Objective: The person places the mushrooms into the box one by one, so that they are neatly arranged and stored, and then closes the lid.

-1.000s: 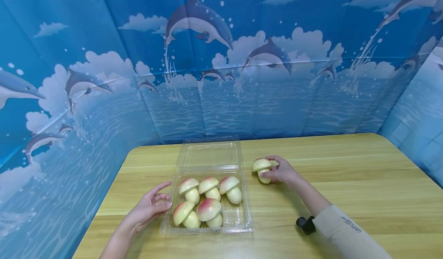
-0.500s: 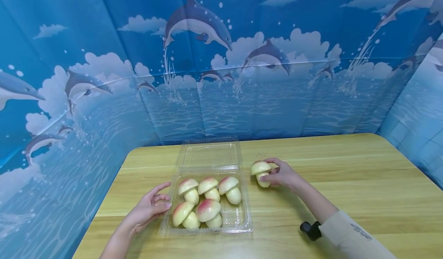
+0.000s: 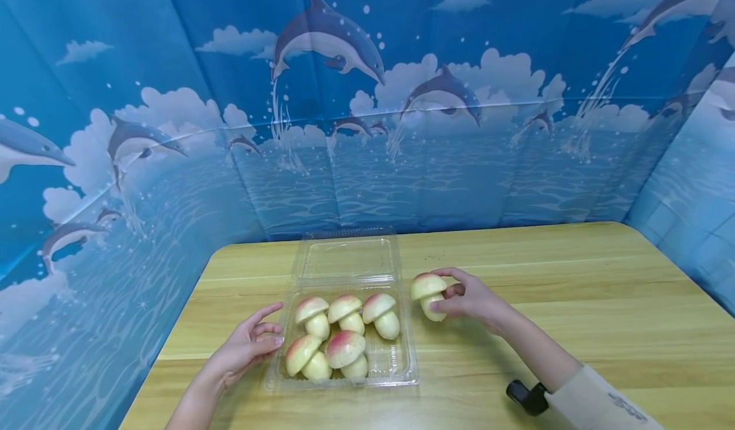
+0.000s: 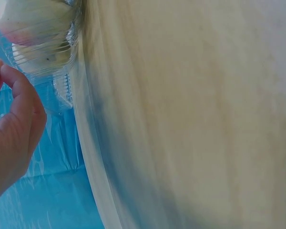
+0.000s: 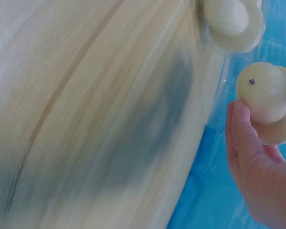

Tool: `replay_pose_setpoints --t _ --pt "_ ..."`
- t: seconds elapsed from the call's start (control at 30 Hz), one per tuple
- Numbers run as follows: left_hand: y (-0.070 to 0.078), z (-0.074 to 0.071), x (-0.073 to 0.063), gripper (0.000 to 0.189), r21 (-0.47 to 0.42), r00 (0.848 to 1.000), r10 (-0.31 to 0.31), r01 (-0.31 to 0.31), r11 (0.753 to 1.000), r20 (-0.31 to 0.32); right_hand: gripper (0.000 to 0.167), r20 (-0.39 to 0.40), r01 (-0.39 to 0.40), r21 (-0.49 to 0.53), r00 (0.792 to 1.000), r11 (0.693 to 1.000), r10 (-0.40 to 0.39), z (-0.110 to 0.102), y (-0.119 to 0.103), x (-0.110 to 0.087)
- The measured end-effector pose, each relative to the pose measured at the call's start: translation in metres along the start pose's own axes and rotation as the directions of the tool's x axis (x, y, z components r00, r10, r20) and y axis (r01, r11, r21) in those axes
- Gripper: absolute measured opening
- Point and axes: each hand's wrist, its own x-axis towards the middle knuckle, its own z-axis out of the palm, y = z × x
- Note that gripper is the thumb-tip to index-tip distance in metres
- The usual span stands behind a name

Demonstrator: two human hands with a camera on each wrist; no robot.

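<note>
My right hand (image 3: pixel 473 299) grips a mushroom (image 3: pixel 427 289) with a pale yellow stem and a pink-tinged cap, just right of a clear plastic box (image 3: pixel 393 372). Seen from the right wrist, thumb and fingers pinch that mushroom (image 5: pixel 262 90), its stem base facing the camera with a small dark spot. Several similar mushrooms lie inside the box, among them a front one (image 3: pixel 346 350) and a back right one (image 3: pixel 385 315). Beside the box's left edge is my left hand (image 3: pixel 244 347), fingers loosely bent, holding nothing. In the left wrist view its fingertips come close to the box wall (image 4: pixel 43 67).
The hinged clear lid (image 3: pixel 350 254) lies folded back behind the box on the wooden table (image 3: pixel 574 289). A black wrist device (image 3: pixel 527 397) shows below the right sleeve. A blue dolphin-print curtain (image 3: pixel 367 162) hangs behind the table.
My right hand has drawn the mushroom slightly left and toward me, nearer the box. The left hand and the boxed mushrooms stay where they were.
</note>
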Motion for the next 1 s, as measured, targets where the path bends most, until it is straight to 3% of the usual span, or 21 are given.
replay_pose_setpoints --t 0.3,1.0 --pt "0.0 -0.001 -0.001 0.075 0.002 1.0 -0.001 0.001 1.0 -0.005 0.073 0.07 0.054 0.004 0.996 0.999 -0.054 0.009 -0.01 -0.011" --pt "0.0 0.001 -0.001 0.075 0.009 1.0 0.005 -0.005 1.0 -0.003 0.073 0.191 0.096 0.058 0.976 0.994 -0.105 0.04 -0.018 -0.018"
